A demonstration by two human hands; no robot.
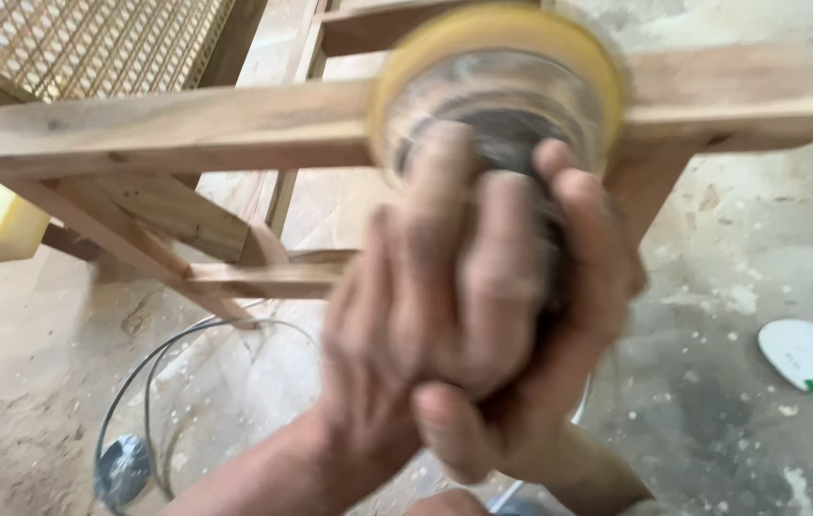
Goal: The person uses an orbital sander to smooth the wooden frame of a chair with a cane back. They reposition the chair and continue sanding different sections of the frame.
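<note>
Head view: both of your hands are wrapped round the dark body of a sander (497, 105), and its round yellow-rimmed disc is blurred against the long wooden rail (168, 129) of the furniture frame. Your left hand (426, 315) folds over the top, your right hand (569, 287) clamps from the side, fingers (507, 258) closed tight on the tool with nothing else in them. By the look of it you're mid-pass, smoothing the rail near its right end, where the upright leg meets it. The sander's long axis runs from your wrists up and away toward the rail, disc end leading. Next move, I'd judge, calls for steady pressure and a slide along the rail's length, which lies left to right. Down on the dusty floor (712, 401), a cable (153, 368) loops at lower left and a white disc (803, 354) lies at right. Woven cane panel (91, 38) shows top left.
</note>
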